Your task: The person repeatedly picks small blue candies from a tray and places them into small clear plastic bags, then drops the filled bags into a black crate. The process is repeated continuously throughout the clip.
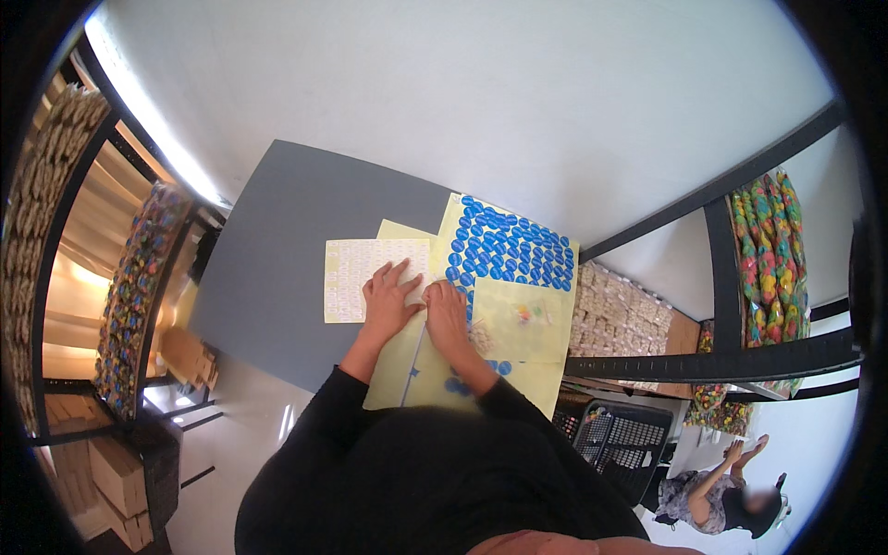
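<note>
My left hand (390, 298) lies with spread fingers on a pale sheet of small printed labels (341, 277). Beside it, my right hand (445, 309) has its fingers curled at the sheet's right edge; whether they pinch a label is too small to tell. Yellow backing sheets (399, 229) lie under the label sheet. To the right, many round blue stickers (513, 243) cover another yellow sheet. A translucent yellow sheet (513, 340) overlaps them, with a small clear bag of coloured pieces (531, 313) on it. A beige clustered item (481, 338) sits by my right forearm.
The grey table (298, 208) meets a white wall. At right, a black-framed shelf (721, 277) holds bags of colourful pieces, above black plastic crates (621, 440). Another person (707, 496) is at lower right. At left are racks of bagged goods (139, 298) and cardboard boxes (118, 472).
</note>
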### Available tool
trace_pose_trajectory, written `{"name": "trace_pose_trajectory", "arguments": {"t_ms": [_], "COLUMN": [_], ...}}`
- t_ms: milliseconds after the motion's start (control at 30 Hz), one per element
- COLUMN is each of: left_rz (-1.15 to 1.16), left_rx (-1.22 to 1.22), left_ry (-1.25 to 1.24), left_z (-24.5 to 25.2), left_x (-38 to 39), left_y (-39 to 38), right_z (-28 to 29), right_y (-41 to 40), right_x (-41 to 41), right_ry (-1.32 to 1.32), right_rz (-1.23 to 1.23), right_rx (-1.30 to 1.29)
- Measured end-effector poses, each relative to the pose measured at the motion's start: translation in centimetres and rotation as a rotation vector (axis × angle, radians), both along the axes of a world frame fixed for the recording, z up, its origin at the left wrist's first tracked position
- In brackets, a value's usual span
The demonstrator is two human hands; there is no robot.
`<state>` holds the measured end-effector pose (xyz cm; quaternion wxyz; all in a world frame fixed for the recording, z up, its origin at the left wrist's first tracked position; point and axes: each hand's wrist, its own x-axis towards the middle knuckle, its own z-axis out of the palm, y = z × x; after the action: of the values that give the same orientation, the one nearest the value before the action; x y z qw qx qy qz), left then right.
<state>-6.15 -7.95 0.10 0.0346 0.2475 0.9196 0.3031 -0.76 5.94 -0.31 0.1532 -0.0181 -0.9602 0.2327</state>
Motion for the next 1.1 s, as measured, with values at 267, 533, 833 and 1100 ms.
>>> {"name": "trace_pose_trajectory", "arguments": {"t_ms": [267, 533, 833, 1100], "left_rz": [0.02, -0.007, -0.13, -0.169], "left_rx": [0.011, 0.228, 0.82, 0.843], "left_ry": [0.03, 0.084, -0.885, -1.072], "left_z": [-0.4, 0.9, 0.4, 1.7], "left_x": [-0.1, 1.8, 6.6, 7.4], "left_y": [0.2, 2.6, 6.6, 7.2], "right_z": [2.9, 1.6, 3.0, 3.9], "right_y": [6.9, 7.8, 6.3, 7.3], "right_x": [5.8, 11.5, 12.1, 13.3], "right_ry": [0.035, -0.173, 0.031, 0.138], "right_rz": [-0.094, -0.273, -0.358, -0.313], "right_rx": [-0.214, -0.549, -0.94, -0.981]}}
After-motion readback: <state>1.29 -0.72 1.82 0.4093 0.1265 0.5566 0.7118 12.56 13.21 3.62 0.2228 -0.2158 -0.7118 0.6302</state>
